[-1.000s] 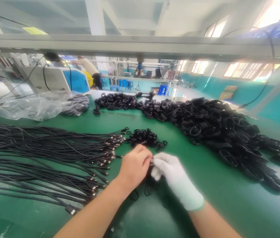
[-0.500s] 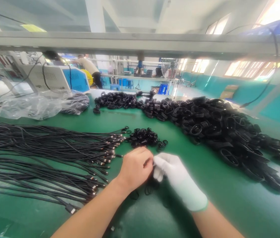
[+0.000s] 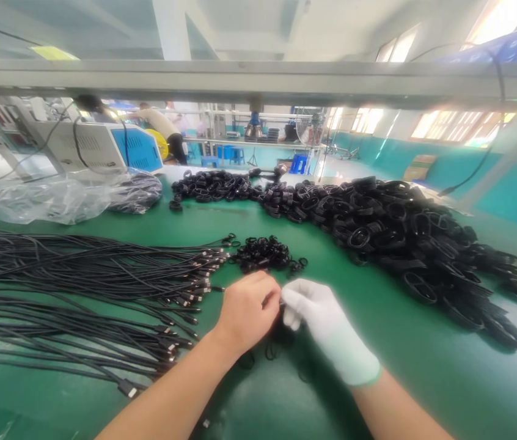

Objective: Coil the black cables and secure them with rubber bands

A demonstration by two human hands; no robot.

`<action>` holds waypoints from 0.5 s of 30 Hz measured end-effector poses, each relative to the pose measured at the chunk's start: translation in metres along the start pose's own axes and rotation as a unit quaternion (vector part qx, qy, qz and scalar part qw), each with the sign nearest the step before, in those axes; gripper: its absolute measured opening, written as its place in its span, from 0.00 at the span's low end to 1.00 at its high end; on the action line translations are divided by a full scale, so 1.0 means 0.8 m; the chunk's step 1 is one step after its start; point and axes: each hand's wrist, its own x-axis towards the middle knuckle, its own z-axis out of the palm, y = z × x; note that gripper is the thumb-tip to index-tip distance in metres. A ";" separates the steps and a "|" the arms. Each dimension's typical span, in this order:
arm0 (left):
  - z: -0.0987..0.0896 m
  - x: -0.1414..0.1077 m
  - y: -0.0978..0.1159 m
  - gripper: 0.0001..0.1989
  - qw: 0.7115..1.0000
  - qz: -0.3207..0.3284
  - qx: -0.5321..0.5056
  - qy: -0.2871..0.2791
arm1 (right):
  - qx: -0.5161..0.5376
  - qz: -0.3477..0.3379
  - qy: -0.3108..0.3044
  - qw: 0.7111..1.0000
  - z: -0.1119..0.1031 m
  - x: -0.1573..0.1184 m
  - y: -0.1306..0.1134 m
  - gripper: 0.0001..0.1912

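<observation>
Just in front of the heap of small loops (image 3: 264,253), the left hand (image 3: 248,311) and gloved right hand (image 3: 317,313) pinch a mostly hidden dark piece (image 3: 282,303) with nearly closed fingers, though bulky glove fabric could let it slip.

Dozens of cables (image 3: 79,264), many black loops (image 3: 387,229), one fan (image 3: 305,132)

The right hand (image 3: 307,305) wears a white, green-edged glove (image 3: 338,339); the left hand (image 3: 249,308) is bare.
</observation>
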 end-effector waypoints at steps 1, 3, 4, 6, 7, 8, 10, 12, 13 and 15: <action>0.001 -0.001 0.001 0.09 1.000 0.003 0.012 0.001 | -0.011 -0.003 0.000 1.000 0.001 -0.001 0.000 0.10; 0.001 0.000 0.000 0.08 0.999 -0.027 -0.032 -0.003 | -0.023 -0.011 0.002 1.000 0.002 -0.002 -0.001 0.09; 0.001 0.002 -0.001 0.07 0.995 -0.058 -0.087 -0.010 | -0.024 -0.015 0.004 1.000 0.003 -0.003 -0.002 0.08; 0.000 0.005 -0.005 0.05 0.968 -0.123 -0.215 -0.031 | -0.023 -0.021 0.002 1.000 0.004 -0.004 -0.002 0.08; -0.001 0.006 -0.007 0.04 0.952 -0.145 -0.266 -0.041 | -0.020 -0.023 -0.001 1.000 0.004 -0.004 -0.003 0.08; -0.001 0.007 -0.007 0.04 0.941 -0.157 -0.296 -0.046 | -0.015 -0.023 -0.006 1.000 0.003 -0.004 -0.003 0.08; -0.002 0.007 -0.006 0.04 0.944 -0.150 -0.290 -0.036 | -0.001 -0.023 -0.019 1.000 0.002 -0.004 -0.004 0.10; -0.003 0.005 -0.002 0.04 0.966 -0.116 -0.230 -0.013 | 0.010 -0.025 -0.028 0.999 0.000 -0.004 -0.005 0.12; -0.003 0.003 0.001 0.05 0.976 -0.096 -0.198 -0.002 | 0.014 -0.025 -0.029 0.999 -0.001 -0.004 -0.005 0.12; -0.002 0.001 0.004 0.06 0.985 -0.067 -0.160 0.011 | 0.026 -0.023 -0.034 0.999 -0.002 -0.004 -0.003 0.10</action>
